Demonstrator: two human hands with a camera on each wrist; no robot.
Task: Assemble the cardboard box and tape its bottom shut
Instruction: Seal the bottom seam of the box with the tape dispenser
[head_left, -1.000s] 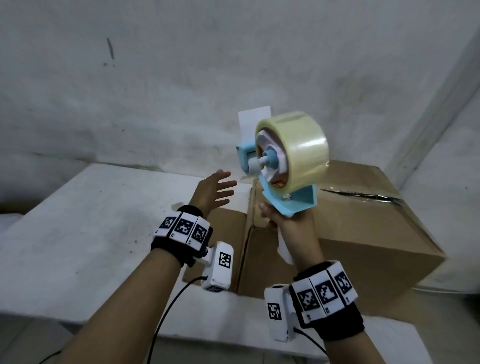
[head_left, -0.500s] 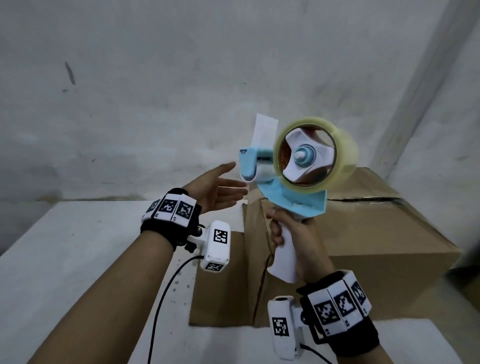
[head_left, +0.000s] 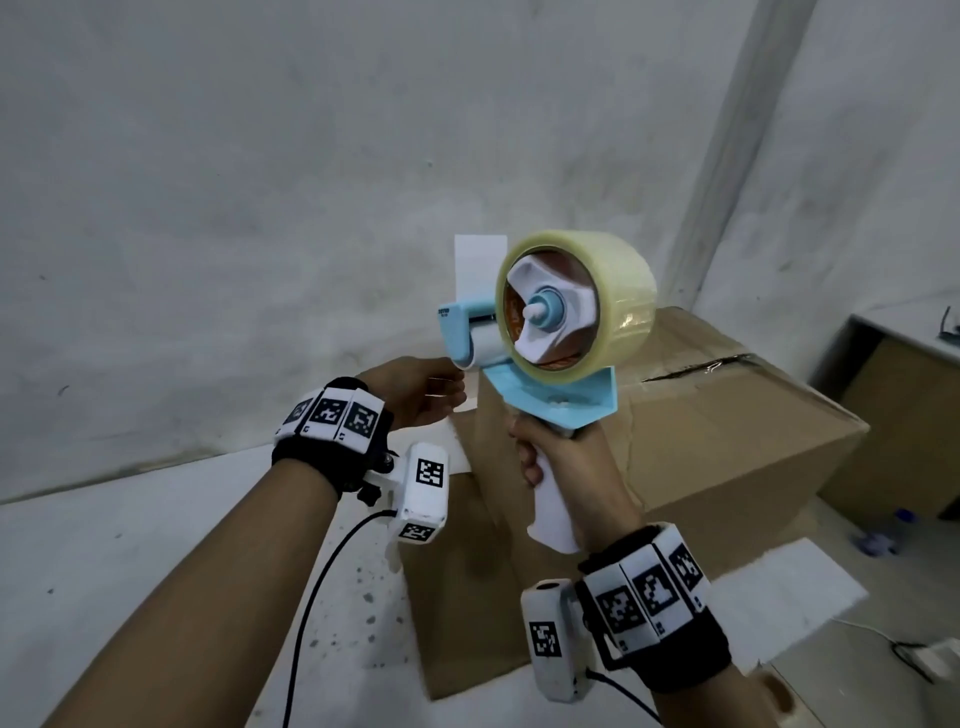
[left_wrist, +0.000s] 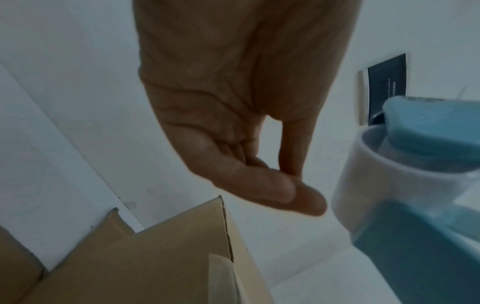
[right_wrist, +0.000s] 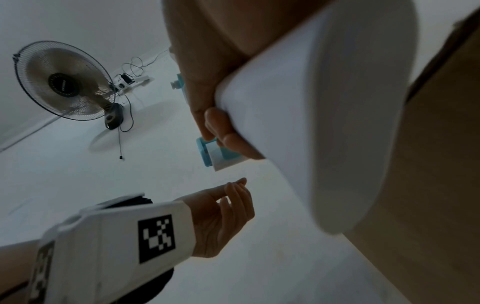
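Observation:
My right hand (head_left: 566, 467) grips the white handle of a blue tape dispenser (head_left: 545, 400) and holds it upright above the table, in front of the box. A roll of clear tape (head_left: 618, 296) sits on the dispenser's hub. My left hand (head_left: 426, 395) is just left of the dispenser's roller. Its fingers (left_wrist: 259, 185) are gathered close to the thumb, and I see nothing between them. The brown cardboard box (head_left: 727, 436) stands on the white table (head_left: 156, 571) with a seam across its top. The right wrist view shows the handle (right_wrist: 324, 123) and my left hand (right_wrist: 226, 216) below it.
A grey wall rises close behind the table. To the right, past the table's edge, stand a second cardboard box (head_left: 909, 431) and a cable on the floor. A standing fan (right_wrist: 64, 80) with a cord is in the room behind me.
My left hand has come in from open and spread to right beside the dispenser's roller, its fingers drawn together. My right hand has turned the dispenser so the roll's open side faces me.

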